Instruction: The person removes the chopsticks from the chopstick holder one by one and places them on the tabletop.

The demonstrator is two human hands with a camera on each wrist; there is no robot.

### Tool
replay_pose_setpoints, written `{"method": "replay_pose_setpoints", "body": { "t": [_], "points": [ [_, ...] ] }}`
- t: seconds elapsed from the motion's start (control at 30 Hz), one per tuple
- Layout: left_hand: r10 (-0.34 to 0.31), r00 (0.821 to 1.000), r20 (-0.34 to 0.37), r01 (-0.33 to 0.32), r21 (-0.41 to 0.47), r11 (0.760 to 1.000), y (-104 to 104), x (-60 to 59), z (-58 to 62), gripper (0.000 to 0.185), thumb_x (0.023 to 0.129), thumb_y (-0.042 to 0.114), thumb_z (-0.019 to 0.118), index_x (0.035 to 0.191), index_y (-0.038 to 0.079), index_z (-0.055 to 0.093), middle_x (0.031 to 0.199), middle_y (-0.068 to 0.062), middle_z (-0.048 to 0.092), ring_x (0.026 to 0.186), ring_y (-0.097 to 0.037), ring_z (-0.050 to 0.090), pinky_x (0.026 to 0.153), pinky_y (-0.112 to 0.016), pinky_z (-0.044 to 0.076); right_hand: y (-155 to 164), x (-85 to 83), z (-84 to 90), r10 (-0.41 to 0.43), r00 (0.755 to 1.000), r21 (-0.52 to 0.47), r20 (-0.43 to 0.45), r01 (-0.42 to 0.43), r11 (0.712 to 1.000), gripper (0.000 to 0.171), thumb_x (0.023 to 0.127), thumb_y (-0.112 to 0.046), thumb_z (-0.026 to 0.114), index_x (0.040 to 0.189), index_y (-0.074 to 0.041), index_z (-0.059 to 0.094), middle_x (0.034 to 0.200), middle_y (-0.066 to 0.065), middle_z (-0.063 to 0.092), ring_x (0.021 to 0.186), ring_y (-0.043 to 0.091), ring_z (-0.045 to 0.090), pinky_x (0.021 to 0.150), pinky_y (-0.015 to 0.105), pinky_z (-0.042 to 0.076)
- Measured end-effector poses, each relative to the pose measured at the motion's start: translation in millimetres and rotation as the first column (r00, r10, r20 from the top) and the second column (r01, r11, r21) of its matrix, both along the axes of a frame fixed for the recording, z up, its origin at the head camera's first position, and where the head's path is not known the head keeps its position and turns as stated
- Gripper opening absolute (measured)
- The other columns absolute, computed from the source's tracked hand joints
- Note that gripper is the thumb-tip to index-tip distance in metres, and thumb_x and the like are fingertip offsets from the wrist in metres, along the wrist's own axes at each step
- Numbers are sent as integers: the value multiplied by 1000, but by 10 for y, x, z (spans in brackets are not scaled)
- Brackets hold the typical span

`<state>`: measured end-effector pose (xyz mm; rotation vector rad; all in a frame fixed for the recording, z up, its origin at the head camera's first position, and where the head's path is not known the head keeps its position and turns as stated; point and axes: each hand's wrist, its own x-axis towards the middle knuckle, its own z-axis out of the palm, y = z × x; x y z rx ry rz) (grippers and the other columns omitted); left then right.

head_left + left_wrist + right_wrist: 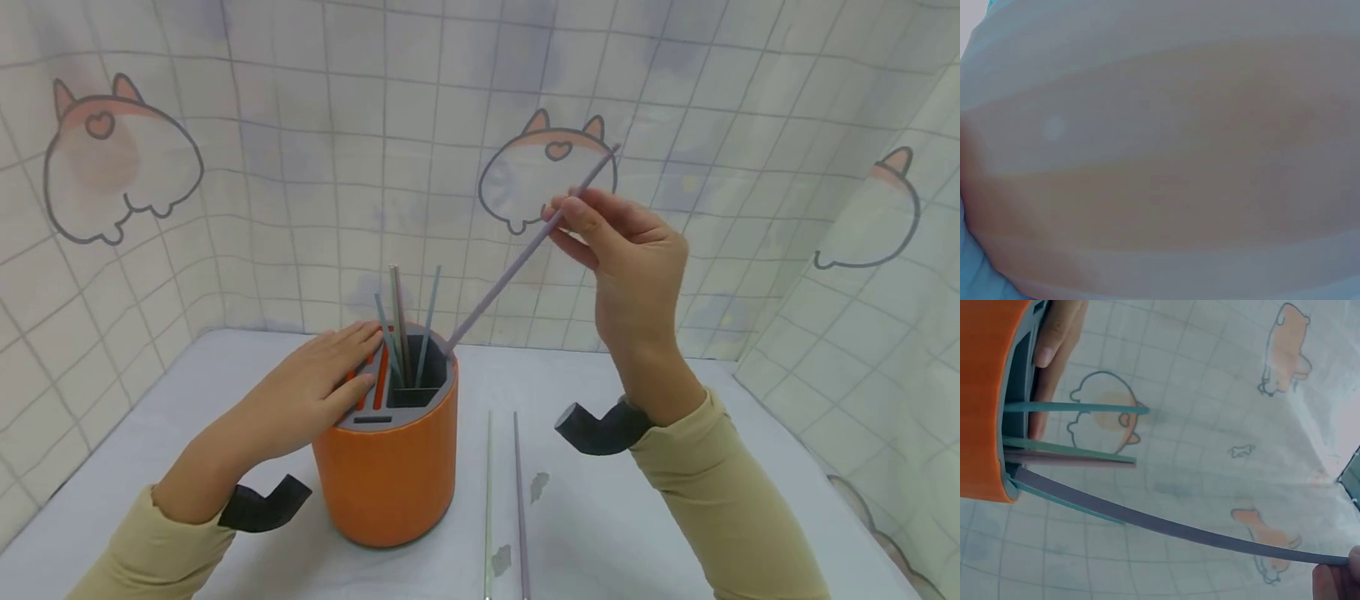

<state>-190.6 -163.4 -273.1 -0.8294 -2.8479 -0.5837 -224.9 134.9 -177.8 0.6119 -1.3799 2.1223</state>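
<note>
An orange round holder with a slotted grey top stands upright on the table. My left hand rests on the left side of that top, fingers stretched out. Several thin blue, green and pink chopsticks stand in the open compartment. Between thumb and fingers my right hand pinches a purple chopstick near its upper end. It slants, and its thicker lower end meets the holder's right rim; whether it is inside is hard to tell. The left wrist view is blurred, with only brownish bands visible.
A light green chopstick and another purple chopstick lie side by side on the white table, right of the holder. Behind hangs a gridded curtain with cartoon animals.
</note>
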Motion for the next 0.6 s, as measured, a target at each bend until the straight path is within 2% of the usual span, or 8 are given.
{"method": "replay_pose_setpoints", "body": {
  "t": [0.13,0.23,0.3,0.43,0.6],
  "points": [
    [0,1000,-8,0,1,1000,-7,-2,3,57,107,36,40,155,6,33,164,-13,27,153,-37,22,124,-57,18,153,27,71,-30,999,-107,17,32,994,23,77,0,82,96,10,75,83,14,76,78,24,76,79,38,62],
    [-1,1000,-13,1,2,1000,-7,-10,4,57,107,35,41,155,7,33,164,-13,28,153,-37,22,124,-58,18,281,21,64,-35,998,-120,50,41,992,28,73,-1,85,96,11,74,81,16,75,76,25,76,77,37,62],
    [-1,1000,-14,1,1,1000,-3,-13,5,57,107,36,41,155,7,33,164,-13,28,153,-37,22,124,-58,18,365,6,22,-41,996,-89,79,48,995,29,73,-2,85,96,11,75,82,15,76,76,25,76,76,35,62],
    [5,1000,-11,-5,1,1000,4,-8,4,57,106,35,41,155,7,33,164,-13,28,153,-37,22,124,-58,18,519,-62,-157,-50,987,39,155,44,998,23,77,-5,83,96,6,77,84,10,78,78,21,77,76,32,62],
    [6,1000,-9,-6,-1,1000,12,-9,-6,57,107,35,40,155,6,34,164,-14,28,153,-37,22,124,-57,18,663,-193,-449,-68,961,190,269,16,982,10,83,-9,79,92,-4,80,83,1,78,79,14,77,77,29,61]
  ]
}}
